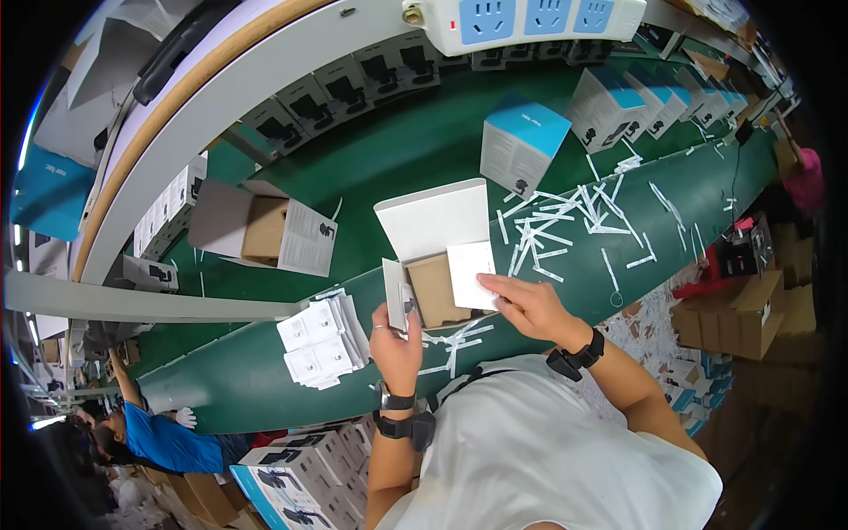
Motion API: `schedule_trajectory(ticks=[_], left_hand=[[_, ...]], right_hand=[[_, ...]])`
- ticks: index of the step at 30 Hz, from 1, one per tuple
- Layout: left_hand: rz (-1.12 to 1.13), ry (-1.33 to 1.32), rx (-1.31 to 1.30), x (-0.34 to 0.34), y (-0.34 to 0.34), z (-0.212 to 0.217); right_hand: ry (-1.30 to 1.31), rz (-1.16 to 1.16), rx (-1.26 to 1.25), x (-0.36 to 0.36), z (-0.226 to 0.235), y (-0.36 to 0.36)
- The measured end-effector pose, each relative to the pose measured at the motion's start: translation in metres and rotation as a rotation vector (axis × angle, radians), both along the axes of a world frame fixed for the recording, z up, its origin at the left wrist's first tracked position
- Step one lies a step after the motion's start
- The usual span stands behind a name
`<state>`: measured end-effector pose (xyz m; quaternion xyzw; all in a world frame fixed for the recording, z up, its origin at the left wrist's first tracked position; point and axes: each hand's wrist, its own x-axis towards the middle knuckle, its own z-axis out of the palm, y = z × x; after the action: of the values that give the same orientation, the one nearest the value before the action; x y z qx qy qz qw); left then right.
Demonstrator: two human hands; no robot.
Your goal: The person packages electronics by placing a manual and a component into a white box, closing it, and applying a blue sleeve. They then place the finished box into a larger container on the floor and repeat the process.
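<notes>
- on the green conveyor belt (424, 150) in front of me sits a small open white cardboard box with a brown cardboard insert (439, 287), its white lid flap standing up behind it.
- my left hand (395, 334) grips the box's left side flap, thumb and fingers closed around its edge.
- my right hand (527, 305) pinches a white paper leaflet (469, 273) between thumb and fingertips; the leaflet lies over the right part of the brown insert, touching it.
- both my wrists carry black bands.
- just left of my left hand, a fanned stack of white printed leaflets (322, 343) lies on the belt.
- further left, a second open box with a brown inside and a printed sheet (265, 228) lies on its side.
- beyond my box, a closed white box with a blue top (523, 143) stands upright, and scattered white paper strips (574, 221) litter the belt beside it.
- overhead at the top edge hangs a white power strip with blue sockets (526, 19).
- far lower left, another person in a blue shirt (168, 442) works at the same belt.
</notes>
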<state>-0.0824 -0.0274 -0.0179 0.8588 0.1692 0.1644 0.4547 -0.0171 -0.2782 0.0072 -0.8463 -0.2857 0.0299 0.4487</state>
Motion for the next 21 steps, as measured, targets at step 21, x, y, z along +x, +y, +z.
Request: schedule_trajectory(ticks=[21], left_hand=[[0.115,-0.116,-0.083,-0.007,-0.010,-0.009]], right_hand=[[-0.056,-0.008,-0.002,-0.005,-0.004,-0.001]])
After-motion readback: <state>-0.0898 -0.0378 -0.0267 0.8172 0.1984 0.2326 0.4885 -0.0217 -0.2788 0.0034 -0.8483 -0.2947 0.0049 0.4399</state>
